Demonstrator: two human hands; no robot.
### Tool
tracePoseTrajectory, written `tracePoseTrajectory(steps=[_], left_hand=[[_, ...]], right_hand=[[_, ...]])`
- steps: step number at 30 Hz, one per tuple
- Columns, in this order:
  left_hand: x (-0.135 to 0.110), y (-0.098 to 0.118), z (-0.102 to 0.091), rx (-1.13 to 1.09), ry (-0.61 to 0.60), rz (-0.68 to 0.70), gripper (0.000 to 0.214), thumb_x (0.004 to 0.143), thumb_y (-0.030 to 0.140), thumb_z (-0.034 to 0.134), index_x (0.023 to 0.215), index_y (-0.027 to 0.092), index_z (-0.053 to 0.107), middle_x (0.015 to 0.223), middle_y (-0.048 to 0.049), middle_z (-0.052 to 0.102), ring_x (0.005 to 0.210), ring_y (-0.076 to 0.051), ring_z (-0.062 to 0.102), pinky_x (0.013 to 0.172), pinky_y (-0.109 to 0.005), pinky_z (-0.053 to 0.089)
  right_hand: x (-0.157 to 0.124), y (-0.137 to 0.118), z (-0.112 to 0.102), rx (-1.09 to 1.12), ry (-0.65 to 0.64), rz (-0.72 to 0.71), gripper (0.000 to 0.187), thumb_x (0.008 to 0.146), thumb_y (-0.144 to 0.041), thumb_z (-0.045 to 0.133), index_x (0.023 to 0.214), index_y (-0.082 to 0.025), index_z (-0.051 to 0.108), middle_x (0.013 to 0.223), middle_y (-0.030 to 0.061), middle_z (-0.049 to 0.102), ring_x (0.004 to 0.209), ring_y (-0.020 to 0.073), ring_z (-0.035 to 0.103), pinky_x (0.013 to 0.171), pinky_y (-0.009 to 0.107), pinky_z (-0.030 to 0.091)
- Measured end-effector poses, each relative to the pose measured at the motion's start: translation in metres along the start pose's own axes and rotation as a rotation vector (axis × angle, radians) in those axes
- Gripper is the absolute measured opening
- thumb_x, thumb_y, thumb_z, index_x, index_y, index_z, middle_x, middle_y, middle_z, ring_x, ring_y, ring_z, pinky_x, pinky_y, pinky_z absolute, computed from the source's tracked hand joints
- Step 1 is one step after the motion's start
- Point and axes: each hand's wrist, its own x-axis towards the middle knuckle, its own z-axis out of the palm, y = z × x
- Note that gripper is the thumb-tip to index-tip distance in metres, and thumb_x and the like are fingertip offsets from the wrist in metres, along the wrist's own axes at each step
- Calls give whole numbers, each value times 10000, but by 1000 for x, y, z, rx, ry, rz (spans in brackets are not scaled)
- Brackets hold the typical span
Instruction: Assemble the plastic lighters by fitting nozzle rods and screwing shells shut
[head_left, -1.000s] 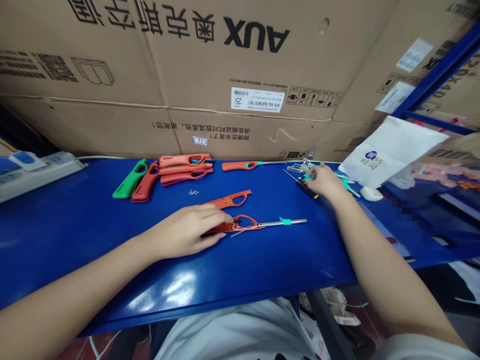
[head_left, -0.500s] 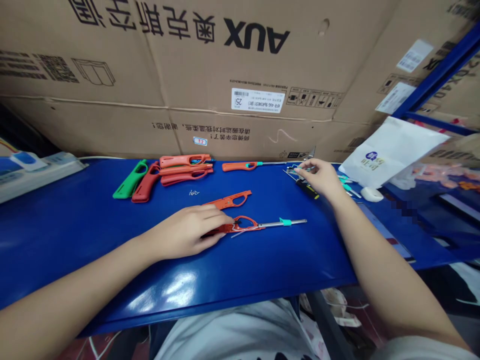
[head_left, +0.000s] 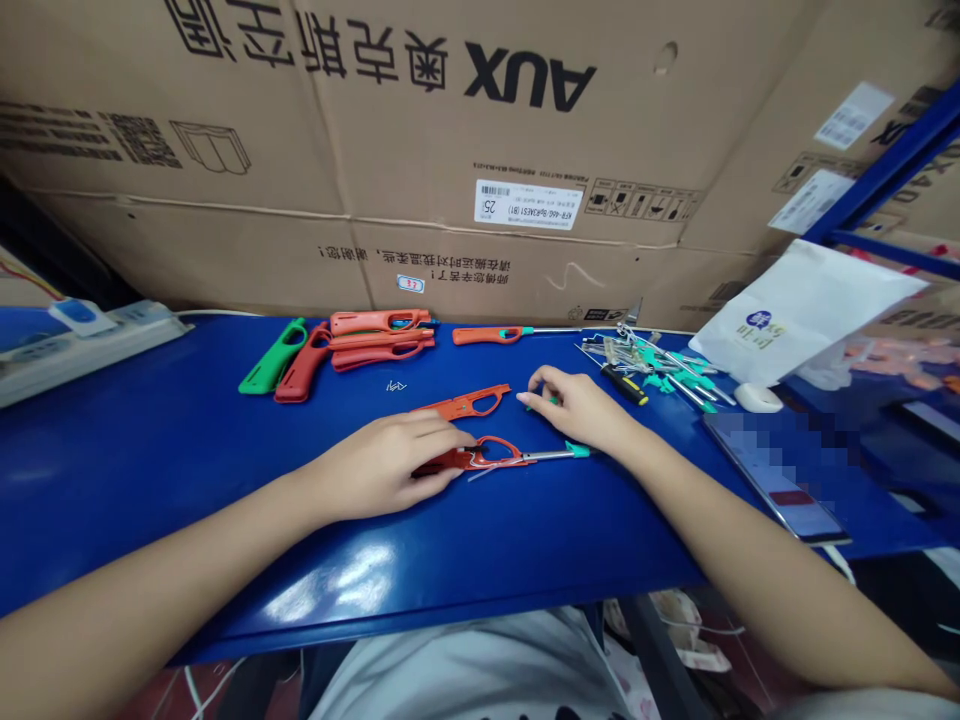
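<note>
My left hand [head_left: 401, 462] is closed around the handle of an opened orange stick lighter [head_left: 499, 455]. White wire, a thin clear tube and a metal barrel with a teal clip show on this lighter. Just behind it lies a separate orange half shell [head_left: 480, 402], partly hidden by my left hand. My right hand [head_left: 581, 408] hovers above the barrel, its fingers pinched on a small green piece [head_left: 534, 403] that is mostly covered. Behind my right hand is a pile of teal clips and metal barrels [head_left: 675, 370], with a yellow-black screwdriver [head_left: 626, 385] beside it.
Several red and orange lighter handles [head_left: 382, 340] and a green handle [head_left: 271, 358] lie at the back left. An orange lighter [head_left: 487, 335] rests near the cardboard [head_left: 420, 220]. A phone [head_left: 780, 480], white bag [head_left: 802, 310] and power strip [head_left: 97, 345] flank the workspace.
My right hand has moved from the parts pile toward me and left, bringing a small green piece close to the opened lighter. My left hand keeps its hold.
</note>
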Motion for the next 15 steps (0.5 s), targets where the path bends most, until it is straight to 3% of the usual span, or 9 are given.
tracePoseTrajectory(steps=[3, 6, 11, 15], left_hand=[[0, 2, -1, 35, 10, -9, 324, 987, 284, 594, 1305, 227, 621, 1188, -57, 714, 1089, -227, 667, 917, -318, 510], [0, 3, -3, 69, 25, -12, 317, 984, 318, 599, 1287, 231, 632, 1163, -47, 725, 1064, -228, 675, 899, -325, 505], [0, 4, -4, 93, 37, -21, 312, 967, 324, 610, 1262, 230, 645, 1130, -43, 731, 1027, -229, 674, 884, -336, 498], [1, 4, -3, 73, 31, -30, 275, 956, 317, 617, 1211, 225, 666, 1148, -43, 727, 1036, -231, 659, 908, -348, 493]], right_hand=[[-5, -2, -12, -132, -49, -32, 327, 1046, -465, 430, 1217, -216, 555, 905, 46, 727, 763, 198, 650, 636, 279, 388], [-11, 0, -24, -203, -114, -74, 319, 993, -358, 532, 1279, -217, 530, 997, 55, 731, 736, 177, 641, 637, 270, 387], [-12, 9, -25, -291, -150, -127, 217, 921, -248, 603, 1135, -219, 624, 932, 35, 715, 733, 168, 622, 637, 265, 374], [-11, 10, -23, -303, -132, -114, 170, 903, -279, 647, 1055, -213, 613, 940, 26, 704, 794, 183, 629, 648, 266, 375]])
